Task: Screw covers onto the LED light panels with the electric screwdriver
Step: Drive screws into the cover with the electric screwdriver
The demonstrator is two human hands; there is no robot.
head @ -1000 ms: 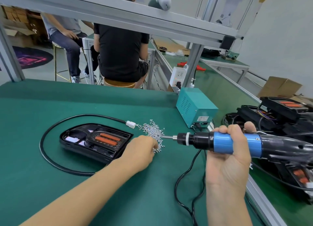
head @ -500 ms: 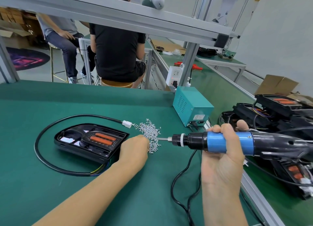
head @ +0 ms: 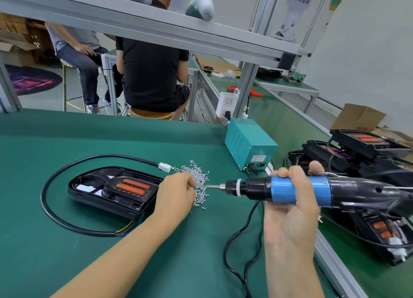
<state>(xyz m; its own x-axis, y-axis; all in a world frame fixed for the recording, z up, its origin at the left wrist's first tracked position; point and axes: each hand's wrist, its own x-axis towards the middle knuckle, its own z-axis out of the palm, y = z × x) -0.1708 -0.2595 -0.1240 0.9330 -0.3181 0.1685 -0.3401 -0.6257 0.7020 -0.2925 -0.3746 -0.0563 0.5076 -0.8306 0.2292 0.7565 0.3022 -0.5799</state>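
Observation:
A black LED light panel (head: pixel 89 197) lies on the green bench, its cover with two orange strips (head: pixel 131 186) set on top. Its black cable (head: pixel 44 199) loops round it to a white connector (head: pixel 165 167). Just right of the panel is a pile of small silver screws (head: pixel 201 179). My left hand (head: pixel 176 195) rests at this pile, its fingers curled down and pinching a screw; the fingertips are hidden. My right hand (head: pixel 290 210) grips the blue and black electric screwdriver (head: pixel 286 189) level, with the bit tip pointing left and almost touching my left fingers.
A teal power box (head: pixel 250 143) stands behind the screws, and the screwdriver's black cord (head: pixel 237 248) trails toward me. Several black panels (head: pixel 357 150) are stacked at the right beyond the bench rail (head: pixel 330 257). Two people sit beyond the far edge, and a metal shelf (head: pixel 156 31) runs overhead.
My left hand stays at the screw pile. The screwdriver has kept level, its bit tip close to my left fingers. The view has shifted slightly.

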